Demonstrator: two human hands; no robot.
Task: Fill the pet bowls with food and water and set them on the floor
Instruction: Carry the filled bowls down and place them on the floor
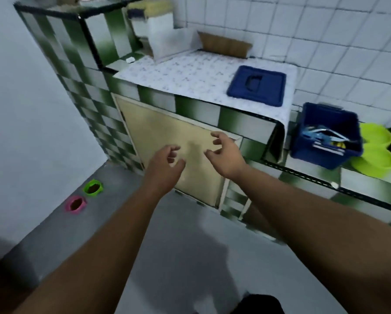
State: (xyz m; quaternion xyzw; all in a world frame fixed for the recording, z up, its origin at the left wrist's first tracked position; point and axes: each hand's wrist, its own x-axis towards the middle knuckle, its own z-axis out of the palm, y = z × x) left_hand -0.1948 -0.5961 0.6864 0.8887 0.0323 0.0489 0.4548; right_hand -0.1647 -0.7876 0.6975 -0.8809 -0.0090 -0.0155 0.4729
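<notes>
Two empty, loosely curled hands, left hand [167, 164] and right hand [226, 152], hover before a green-and-white checked tiled counter [196, 105]; small green plastic pet bowl [93, 188] and small pink plastic pet bowl [75, 204] sit on grey concrete floor [190, 257].

No legible text, labels or nos. anywhere; cloth print too blurred.
</notes>
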